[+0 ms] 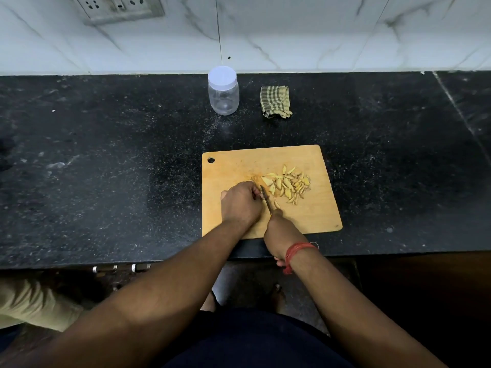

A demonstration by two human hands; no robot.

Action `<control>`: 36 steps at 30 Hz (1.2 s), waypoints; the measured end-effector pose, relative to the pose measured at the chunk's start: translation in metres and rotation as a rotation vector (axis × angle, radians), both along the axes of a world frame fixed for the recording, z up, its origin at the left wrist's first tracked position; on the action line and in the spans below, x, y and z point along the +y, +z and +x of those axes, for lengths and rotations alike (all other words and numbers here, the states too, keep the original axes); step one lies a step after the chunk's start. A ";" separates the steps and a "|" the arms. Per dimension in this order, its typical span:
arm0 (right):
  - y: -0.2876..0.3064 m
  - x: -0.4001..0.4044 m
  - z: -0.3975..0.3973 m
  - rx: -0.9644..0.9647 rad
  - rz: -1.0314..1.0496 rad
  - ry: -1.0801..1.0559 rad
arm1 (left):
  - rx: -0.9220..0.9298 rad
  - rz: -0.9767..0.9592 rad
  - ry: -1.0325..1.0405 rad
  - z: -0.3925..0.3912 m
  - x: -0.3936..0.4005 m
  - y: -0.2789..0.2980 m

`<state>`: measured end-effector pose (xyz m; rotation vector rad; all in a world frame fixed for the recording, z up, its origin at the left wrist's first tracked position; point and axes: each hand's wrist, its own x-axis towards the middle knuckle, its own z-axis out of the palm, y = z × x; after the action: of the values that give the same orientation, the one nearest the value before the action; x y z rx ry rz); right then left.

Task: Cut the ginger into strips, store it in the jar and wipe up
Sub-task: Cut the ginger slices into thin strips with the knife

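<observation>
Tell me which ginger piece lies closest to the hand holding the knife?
The lone ginger strip just above the right hand, beside the knife; the other strips are heaped farther up the board.

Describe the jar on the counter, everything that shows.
The jar is small, of clear plastic or glass, with a white screw lid on it. It looks empty. It stands upright on the black speckled counter near the marble wall, beyond the cutting board and left of the folded checked cloth, apart from it. Neither hand touches it.
</observation>
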<state>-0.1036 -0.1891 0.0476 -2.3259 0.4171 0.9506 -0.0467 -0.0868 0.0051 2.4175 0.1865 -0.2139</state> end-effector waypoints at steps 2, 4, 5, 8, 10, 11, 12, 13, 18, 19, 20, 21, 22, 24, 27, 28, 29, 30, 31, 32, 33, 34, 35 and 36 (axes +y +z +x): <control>0.001 -0.001 -0.002 0.038 0.002 0.000 | -0.006 0.015 0.014 -0.001 -0.003 0.000; 0.002 -0.003 -0.008 0.065 -0.001 0.013 | -0.013 0.034 0.018 -0.001 -0.004 -0.001; 0.003 -0.005 -0.012 0.077 -0.002 0.025 | -0.017 0.038 0.021 -0.001 -0.005 -0.001; 0.009 -0.012 -0.019 0.111 0.029 0.027 | -0.011 0.032 0.025 -0.001 -0.006 0.000; 0.016 -0.021 -0.023 0.154 0.053 0.007 | -0.005 0.028 0.017 0.000 -0.005 0.000; 0.019 -0.025 -0.025 0.177 0.070 0.002 | 0.000 0.028 0.008 0.000 -0.004 0.000; 0.022 -0.029 -0.026 0.190 0.096 -0.004 | 0.006 0.028 -0.001 0.001 -0.003 0.000; 0.025 -0.034 -0.028 0.182 0.129 -0.015 | 0.010 0.029 -0.009 0.001 -0.003 0.001; 0.032 -0.056 -0.011 -0.021 0.238 -0.155 | -0.015 0.080 -0.040 -0.003 -0.004 -0.004; 0.033 -0.060 -0.007 -0.051 0.257 -0.188 | -0.025 0.094 -0.044 -0.005 -0.005 -0.005; 0.033 -0.062 -0.004 -0.076 0.271 -0.213 | -0.038 0.107 -0.052 -0.006 -0.007 -0.007; 0.032 -0.063 -0.002 -0.094 0.280 -0.232 | -0.052 0.117 -0.069 -0.007 -0.009 -0.007; 0.031 -0.064 -0.001 -0.107 0.286 -0.246 | -0.067 0.124 -0.086 -0.009 -0.013 -0.007; 0.030 -0.066 0.001 -0.122 0.295 -0.261 | -0.096 0.141 -0.112 -0.011 -0.023 -0.007; 0.028 -0.069 0.002 -0.131 0.311 -0.262 | -0.134 0.157 -0.162 -0.013 -0.040 -0.006; 0.028 -0.070 0.002 -0.134 0.317 -0.255 | -0.144 0.163 -0.185 -0.012 -0.045 -0.005; 0.027 -0.071 0.003 -0.138 0.321 -0.249 | -0.152 0.169 -0.200 -0.012 -0.048 -0.004; 0.027 -0.072 0.003 -0.144 0.322 -0.242 | -0.163 0.171 -0.200 -0.011 -0.050 -0.004; 0.027 -0.072 0.004 -0.152 0.321 -0.236 | -0.179 0.171 -0.184 -0.009 -0.050 -0.004; 0.026 -0.073 0.005 -0.159 0.318 -0.230 | -0.208 0.176 -0.157 -0.007 -0.048 -0.003; 0.026 -0.074 0.006 -0.166 0.313 -0.223 | -0.248 0.195 -0.125 -0.004 -0.043 -0.003; 0.026 -0.075 0.007 -0.171 0.310 -0.216 | -0.284 0.226 -0.101 0.000 -0.037 -0.002; 0.026 -0.077 0.008 -0.175 0.311 -0.208 | -0.298 0.261 -0.098 0.005 -0.031 -0.001; 0.026 -0.077 0.009 -0.178 0.314 -0.200 | -0.288 0.295 -0.131 0.010 -0.024 0.000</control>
<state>-0.0947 -0.2664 0.0733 -2.0192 0.3877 0.6553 -0.0364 -0.1108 0.0052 2.7210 -0.0775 0.1135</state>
